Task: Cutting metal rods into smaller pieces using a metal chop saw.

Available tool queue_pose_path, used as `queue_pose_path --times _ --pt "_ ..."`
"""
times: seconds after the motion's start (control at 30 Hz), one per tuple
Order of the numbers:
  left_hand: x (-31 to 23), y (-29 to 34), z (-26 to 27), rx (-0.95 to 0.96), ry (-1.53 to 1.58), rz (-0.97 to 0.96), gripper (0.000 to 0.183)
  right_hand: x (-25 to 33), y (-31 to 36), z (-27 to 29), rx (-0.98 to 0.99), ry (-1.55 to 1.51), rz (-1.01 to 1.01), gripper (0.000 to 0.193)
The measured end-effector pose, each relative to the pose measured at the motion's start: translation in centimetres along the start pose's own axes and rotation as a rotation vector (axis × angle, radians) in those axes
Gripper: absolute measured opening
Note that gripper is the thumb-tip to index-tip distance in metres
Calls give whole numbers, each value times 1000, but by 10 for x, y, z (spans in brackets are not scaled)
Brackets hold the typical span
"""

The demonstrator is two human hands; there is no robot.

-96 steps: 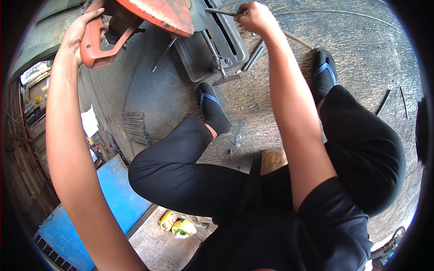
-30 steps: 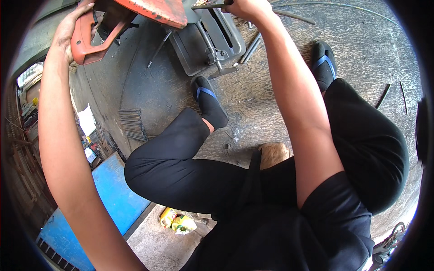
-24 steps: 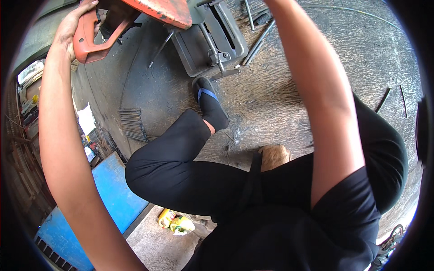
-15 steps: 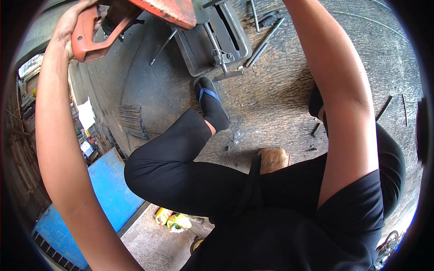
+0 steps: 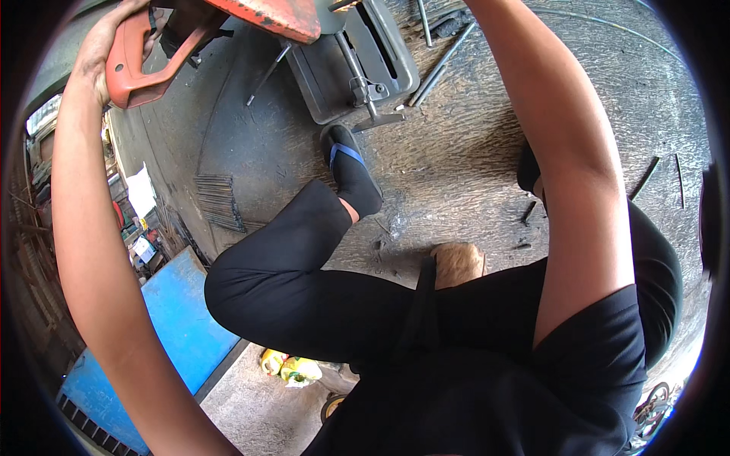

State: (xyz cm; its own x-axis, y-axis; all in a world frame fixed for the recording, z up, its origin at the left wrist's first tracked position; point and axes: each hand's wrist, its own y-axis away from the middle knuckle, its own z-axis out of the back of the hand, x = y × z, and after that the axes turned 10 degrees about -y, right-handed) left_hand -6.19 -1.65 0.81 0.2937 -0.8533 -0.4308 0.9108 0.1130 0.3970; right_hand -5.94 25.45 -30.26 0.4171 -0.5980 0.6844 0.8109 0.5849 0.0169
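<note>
At the upper left, my left hand (image 5: 97, 52) is wrapped around the orange D-shaped handle (image 5: 125, 67) of a cut-off saw. The saw's worn orange guard (image 5: 277, 17) shows at the top edge, above a grey metal base (image 5: 313, 85). On that base sits a clamp screw (image 5: 355, 68) ending in a T-shaped bar. My right arm (image 5: 563, 106) stretches up past the top edge to the right of the saw. The right hand itself lies outside the picture.
Several thin metal rods (image 5: 445, 64) lie right of the base. A bundle of dark rods (image 5: 219, 201) is on the floor at left, near a blue panel (image 5: 186, 304). Between my legs is a wooden block (image 5: 458, 264). My sandalled foot (image 5: 351, 163) rests close to the base.
The saw, its handle and my left hand appear slightly farther left and up. Most of the scene shifts a little the same way. My left grip stays on the handle.
</note>
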Motion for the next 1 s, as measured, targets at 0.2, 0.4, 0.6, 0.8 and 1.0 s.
queue_pose_path --times 0.2,0.4,0.6,0.8,1.0 --pt "-1 -2 3 -3 -43 36 48 7 0 3 -29 69 116 22" --pt "1 -2 2 -9 -44 17 47 20 11 10 -118 -127 -68 24" --pt "0 -2 3 12 -40 12 47 34 16 16 -187 -50 -86 26" --pt "-1 -3 2 -15 -46 20 50 44 24 15 -281 -43 -186 29" --pt "0 -3 3 -8 -57 16 50 55 33 19 -277 -56 -252 29"
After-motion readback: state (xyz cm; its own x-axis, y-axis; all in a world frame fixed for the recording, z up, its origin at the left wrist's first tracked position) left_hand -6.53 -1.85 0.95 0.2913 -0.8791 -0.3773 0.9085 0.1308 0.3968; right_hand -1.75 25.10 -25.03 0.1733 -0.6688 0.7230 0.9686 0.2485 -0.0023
